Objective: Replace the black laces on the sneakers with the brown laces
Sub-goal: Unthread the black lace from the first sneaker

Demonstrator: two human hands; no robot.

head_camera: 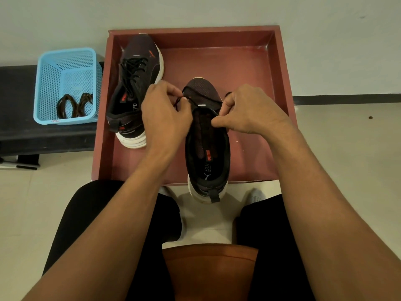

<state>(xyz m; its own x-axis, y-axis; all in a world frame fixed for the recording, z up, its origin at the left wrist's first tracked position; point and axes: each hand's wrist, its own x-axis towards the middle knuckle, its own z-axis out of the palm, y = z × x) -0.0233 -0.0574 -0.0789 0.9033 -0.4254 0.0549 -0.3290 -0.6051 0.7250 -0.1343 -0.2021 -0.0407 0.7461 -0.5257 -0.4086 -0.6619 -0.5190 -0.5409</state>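
The step in hand appears to be stripping the black lace (178, 101) out of the near sneaker (208, 153), which lies toe-away in the red tray (280, 83) with its heel over the tray's front edge. The left hand (165, 111) has its fingers (173, 90) curled, pinching a loop of the lace at the lowest eyelets. The right hand (249, 109) pinches the near sneaker's eyelet edge between thumb and curled fingers (219, 122). Whether lace is also caught in that pinch cannot be told.

Below the fingers the throat is already bare of lace, so only the toe-end crossing seems left. The next move likely calls for drawing that loop free, then reaching well left of the fingers for the brown laces (73, 105), coiled in the blue basket (65, 53) on the bench (17, 94).

The far sneaker (134, 83), just left of the left fingers, is fully laced in black.
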